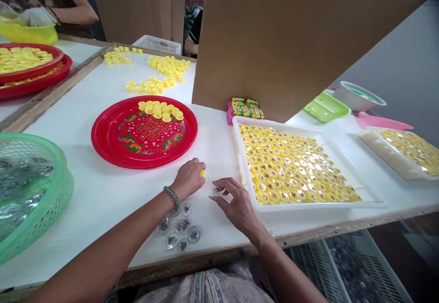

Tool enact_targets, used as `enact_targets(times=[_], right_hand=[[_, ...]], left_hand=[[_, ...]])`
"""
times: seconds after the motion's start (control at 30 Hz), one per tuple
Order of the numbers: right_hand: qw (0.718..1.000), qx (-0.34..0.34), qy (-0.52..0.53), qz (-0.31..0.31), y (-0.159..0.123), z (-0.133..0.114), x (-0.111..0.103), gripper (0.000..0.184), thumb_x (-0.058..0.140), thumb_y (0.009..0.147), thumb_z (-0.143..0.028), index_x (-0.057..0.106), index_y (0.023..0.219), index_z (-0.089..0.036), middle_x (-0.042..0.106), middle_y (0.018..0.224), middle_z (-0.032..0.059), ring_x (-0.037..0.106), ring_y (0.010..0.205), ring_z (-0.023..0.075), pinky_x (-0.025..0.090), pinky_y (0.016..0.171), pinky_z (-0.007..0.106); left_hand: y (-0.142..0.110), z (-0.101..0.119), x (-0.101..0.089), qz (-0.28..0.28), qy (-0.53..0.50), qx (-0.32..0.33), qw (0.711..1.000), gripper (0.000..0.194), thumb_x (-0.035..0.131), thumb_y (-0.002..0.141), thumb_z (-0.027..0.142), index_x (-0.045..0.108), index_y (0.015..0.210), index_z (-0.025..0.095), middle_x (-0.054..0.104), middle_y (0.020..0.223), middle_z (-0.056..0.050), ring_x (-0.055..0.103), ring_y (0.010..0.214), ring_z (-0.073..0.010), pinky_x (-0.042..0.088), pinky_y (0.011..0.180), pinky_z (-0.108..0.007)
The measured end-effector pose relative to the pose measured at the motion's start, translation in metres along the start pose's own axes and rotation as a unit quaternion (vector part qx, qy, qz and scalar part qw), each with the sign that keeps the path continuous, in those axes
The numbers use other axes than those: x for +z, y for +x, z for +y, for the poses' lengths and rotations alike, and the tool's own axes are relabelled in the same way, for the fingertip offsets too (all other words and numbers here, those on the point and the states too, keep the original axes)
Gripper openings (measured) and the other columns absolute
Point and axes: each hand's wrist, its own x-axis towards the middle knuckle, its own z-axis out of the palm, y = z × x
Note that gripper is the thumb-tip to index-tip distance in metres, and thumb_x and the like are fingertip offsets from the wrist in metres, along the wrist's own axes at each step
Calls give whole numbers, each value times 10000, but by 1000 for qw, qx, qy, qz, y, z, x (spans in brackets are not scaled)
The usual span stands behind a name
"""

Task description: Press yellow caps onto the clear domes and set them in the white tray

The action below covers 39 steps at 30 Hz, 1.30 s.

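My left hand [188, 178], with a green bead bracelet on the wrist, is closed around a small yellow cap [203, 173] that peeks out at its fingertips. My right hand [236, 202] pinches a small clear round piece [217, 189] with dark bits inside, just above the white table. Both hands hover between the red plate [109, 145] and the white tray [308, 206]. Several more clear round pieces [180, 229] lie on the table under my left forearm. The white tray is filled with rows of assembled yellow caps [291, 165].
The red plate holds a few yellow caps [160, 110] at its far rim. A green basket [44, 211] of clear pieces stands at left. Loose yellow caps [164, 72] lie farther back. A cardboard sheet [291, 37] stands behind the tray. Another person [65, 1] works at far left.
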Motion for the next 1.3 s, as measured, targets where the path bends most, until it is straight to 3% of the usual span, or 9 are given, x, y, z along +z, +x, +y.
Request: enact_targets(times=[0.1,0.2,0.3,0.43,0.57,0.7,0.97,1.17,1.3], right_hand=[[999,-16,-22,-36,-2,2,-3,297,620,775,-186,629,1063,-257,609,1041,46,577,699,131,477,549,240],[996,-42,-42,-63,2,4,-5,315,606,793,-188,622,1098,-262,615,1055,51,578,663,124,490,604,265],[990,-80,-78,-88,14,2,-8,322,598,799,-156,622,1105,-251,617,1054,58,605,765,151,489,700,287],[969,-141,-156,-126,43,-3,-4,328,594,765,-53,639,1052,-206,629,998,70,602,900,189,462,780,292],[944,-177,-214,-178,68,0,8,334,579,734,18,667,954,-217,639,921,47,614,845,165,447,719,243],[935,-194,-212,-210,75,7,16,307,613,724,4,679,917,-226,648,878,31,623,807,154,439,698,228],[950,-160,-177,-201,65,5,21,255,667,724,-56,699,913,-224,650,833,30,617,767,156,433,674,232],[969,-101,-121,-189,61,2,23,254,669,698,-28,723,844,-229,640,767,11,606,676,135,421,614,216],[973,-90,-105,-184,58,3,25,257,649,696,5,724,806,-215,640,748,12,607,673,133,427,611,209]], left_hand=[[-13,-7,-9,-37,-54,108,992,427,487,651,11,651,998,198,646,939,-81,532,952,-255,418,824,-341],[-28,-17,-14,-50,-127,141,981,618,478,617,-9,572,1180,229,624,1117,-53,491,1057,-245,398,912,-356],[-41,-27,-9,-9,-184,85,979,645,520,634,47,504,1253,225,576,1197,-57,490,1085,-234,411,920,-348],[-47,-35,5,42,-275,-19,960,526,540,684,110,540,1196,229,632,1018,-45,580,861,-187,470,749,-286],[-42,-37,10,62,-367,-35,928,401,586,712,182,580,1111,218,665,877,-30,604,781,-177,474,709,-268],[-37,-38,11,61,-412,-37,908,345,590,725,221,592,1069,220,682,835,-18,621,759,-175,476,719,-272],[-36,-34,14,68,-419,-63,903,255,589,718,207,622,972,206,684,815,-25,627,731,-172,470,692,-262],[-39,-33,20,34,-469,-90,878,332,632,687,232,603,1013,175,667,829,-40,622,745,-172,479,681,-270],[-39,-33,26,43,-487,-117,865,325,693,640,257,619,944,170,661,792,-42,621,728,-176,484,666,-274]])
